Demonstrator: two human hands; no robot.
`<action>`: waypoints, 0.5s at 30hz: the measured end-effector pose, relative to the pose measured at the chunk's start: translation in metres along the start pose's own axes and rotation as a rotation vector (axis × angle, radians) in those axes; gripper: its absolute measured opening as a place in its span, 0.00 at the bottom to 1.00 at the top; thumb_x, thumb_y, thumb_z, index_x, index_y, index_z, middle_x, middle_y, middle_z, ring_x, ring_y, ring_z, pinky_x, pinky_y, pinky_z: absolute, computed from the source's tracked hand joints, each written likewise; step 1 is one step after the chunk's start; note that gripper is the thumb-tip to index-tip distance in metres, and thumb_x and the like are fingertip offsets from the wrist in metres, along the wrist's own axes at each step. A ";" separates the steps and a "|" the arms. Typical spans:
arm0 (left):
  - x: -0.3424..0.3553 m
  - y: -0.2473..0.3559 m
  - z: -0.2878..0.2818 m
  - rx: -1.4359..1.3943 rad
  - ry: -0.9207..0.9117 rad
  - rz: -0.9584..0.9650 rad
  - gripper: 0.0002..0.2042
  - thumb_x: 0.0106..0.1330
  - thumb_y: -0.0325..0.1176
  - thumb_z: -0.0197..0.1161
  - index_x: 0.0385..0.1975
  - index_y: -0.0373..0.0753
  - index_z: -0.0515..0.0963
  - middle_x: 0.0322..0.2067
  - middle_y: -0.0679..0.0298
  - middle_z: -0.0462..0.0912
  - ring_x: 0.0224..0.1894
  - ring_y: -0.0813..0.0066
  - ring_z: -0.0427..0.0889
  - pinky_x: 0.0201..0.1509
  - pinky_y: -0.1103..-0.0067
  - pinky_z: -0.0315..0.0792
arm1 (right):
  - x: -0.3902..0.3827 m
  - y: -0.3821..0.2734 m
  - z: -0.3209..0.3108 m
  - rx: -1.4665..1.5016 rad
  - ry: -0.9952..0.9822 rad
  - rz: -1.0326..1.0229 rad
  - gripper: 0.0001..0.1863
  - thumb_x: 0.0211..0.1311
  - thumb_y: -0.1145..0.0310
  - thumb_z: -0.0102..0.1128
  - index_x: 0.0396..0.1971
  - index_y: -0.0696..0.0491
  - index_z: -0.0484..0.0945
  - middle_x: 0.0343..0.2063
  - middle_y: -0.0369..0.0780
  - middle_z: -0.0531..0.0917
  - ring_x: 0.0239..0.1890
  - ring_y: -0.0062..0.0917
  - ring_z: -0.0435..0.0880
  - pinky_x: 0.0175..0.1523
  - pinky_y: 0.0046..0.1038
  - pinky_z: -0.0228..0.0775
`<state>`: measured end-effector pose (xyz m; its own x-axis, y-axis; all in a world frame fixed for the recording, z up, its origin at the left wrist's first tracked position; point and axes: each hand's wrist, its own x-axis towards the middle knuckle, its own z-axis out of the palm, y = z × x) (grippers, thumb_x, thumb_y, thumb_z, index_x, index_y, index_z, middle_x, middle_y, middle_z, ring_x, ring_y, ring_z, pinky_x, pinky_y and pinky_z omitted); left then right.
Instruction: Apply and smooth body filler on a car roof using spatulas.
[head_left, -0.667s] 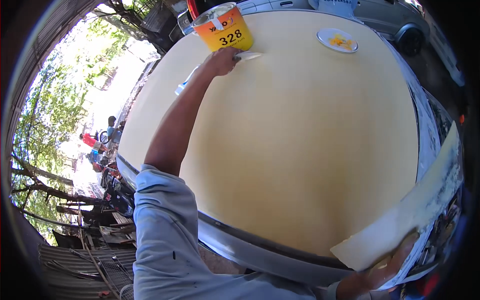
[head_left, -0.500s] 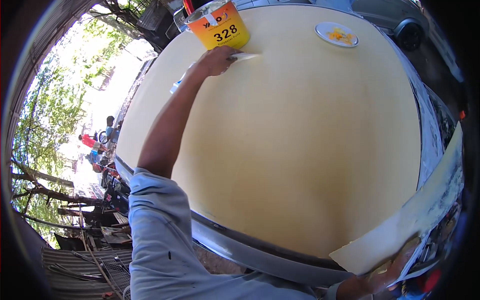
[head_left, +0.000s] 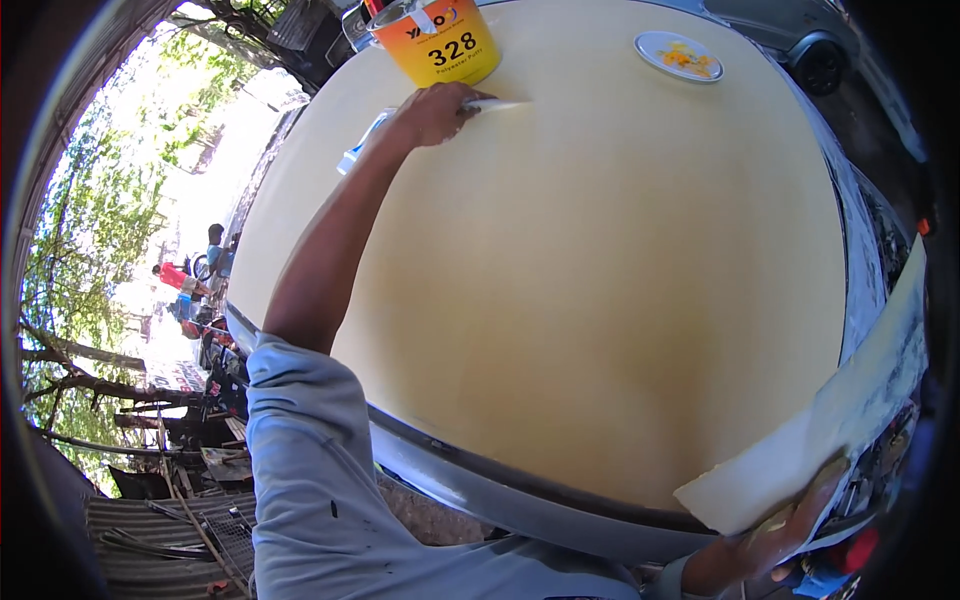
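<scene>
My left arm stretches across the pale cream car roof (head_left: pixel 600 250). At its far left part, my left hand (head_left: pixel 440 113) is closed on a thin, flat spreader (head_left: pixel 502 104), whose pale blade points right, close over the roof. Just beyond that hand stands an orange and yellow tin (head_left: pixel 445 50). A white and blue tube-like item (head_left: pixel 362 148) lies left of my wrist. At the lower right, my right hand (head_left: pixel 795 522) grips the lower edge of a long, pale flat sheet (head_left: pixel 790 455) with smears towards its far end; its fingertips are partly hidden.
A white oval plate (head_left: pixel 652 47) with yellow-orange smears rests at the roof's far right. Wrinkled masking film (head_left: pixel 852 235) runs along the right edge. Another vehicle (head_left: pixel 775 25) stands beyond. People (head_left: pixel 180 277) are in the distance at left, near motorbikes and trees.
The tin, plate and roof sit slightly differently in the picture as the view shifts. My left hand and its spreader stay near the tin. My right hand keeps hold of the sheet.
</scene>
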<state>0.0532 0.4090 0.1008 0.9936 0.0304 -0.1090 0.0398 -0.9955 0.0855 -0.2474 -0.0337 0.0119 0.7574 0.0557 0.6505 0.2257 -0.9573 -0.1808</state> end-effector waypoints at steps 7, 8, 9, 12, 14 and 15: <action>-0.113 -0.008 0.032 -0.039 0.151 0.475 0.21 0.58 0.21 0.56 0.53 0.47 0.77 0.47 0.58 0.80 0.49 0.56 0.79 0.52 0.67 0.74 | 0.046 0.024 0.013 0.149 0.060 -0.013 0.45 0.59 0.43 0.59 0.61 0.68 0.62 0.56 0.59 0.72 0.58 0.47 0.73 0.61 0.39 0.66; -0.135 -0.003 0.035 -0.056 0.182 0.478 0.22 0.55 0.19 0.57 0.50 0.49 0.79 0.44 0.58 0.81 0.47 0.57 0.80 0.52 0.66 0.74 | 0.051 0.017 0.011 0.173 0.064 -0.016 0.45 0.59 0.43 0.59 0.61 0.68 0.62 0.56 0.58 0.72 0.58 0.47 0.73 0.61 0.39 0.66; -0.157 0.001 0.037 -0.074 0.217 0.483 0.24 0.52 0.17 0.57 0.47 0.50 0.81 0.42 0.59 0.82 0.45 0.57 0.81 0.51 0.66 0.75 | 0.054 0.013 0.009 0.193 0.072 -0.019 0.45 0.59 0.43 0.59 0.61 0.68 0.62 0.56 0.58 0.72 0.58 0.47 0.73 0.61 0.39 0.66; -0.223 0.008 0.048 -0.050 0.160 0.489 0.30 0.46 0.15 0.56 0.51 0.51 0.79 0.47 0.58 0.80 0.51 0.56 0.78 0.57 0.64 0.71 | 0.057 0.016 0.010 0.258 0.087 -0.028 0.46 0.59 0.42 0.58 0.61 0.68 0.61 0.56 0.58 0.71 0.58 0.46 0.73 0.61 0.38 0.66; -0.270 0.011 0.053 -0.004 0.137 0.485 0.34 0.41 0.16 0.59 0.53 0.52 0.78 0.51 0.58 0.77 0.56 0.57 0.75 0.60 0.62 0.68 | 0.053 0.024 0.008 0.311 0.103 -0.030 0.46 0.59 0.42 0.58 0.62 0.68 0.61 0.56 0.58 0.71 0.58 0.46 0.73 0.61 0.38 0.65; -0.293 0.013 0.055 0.010 0.135 0.473 0.34 0.40 0.17 0.61 0.53 0.53 0.78 0.52 0.59 0.77 0.57 0.58 0.74 0.61 0.60 0.67 | 0.053 0.021 0.007 0.342 0.110 -0.029 0.46 0.58 0.41 0.58 0.62 0.68 0.61 0.56 0.58 0.71 0.58 0.46 0.73 0.61 0.38 0.65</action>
<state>-0.2434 0.3818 0.0789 0.9074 -0.4145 0.0691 -0.4194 -0.9039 0.0847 -0.1986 -0.0493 0.0373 0.6814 0.0323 0.7312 0.4517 -0.8046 -0.3854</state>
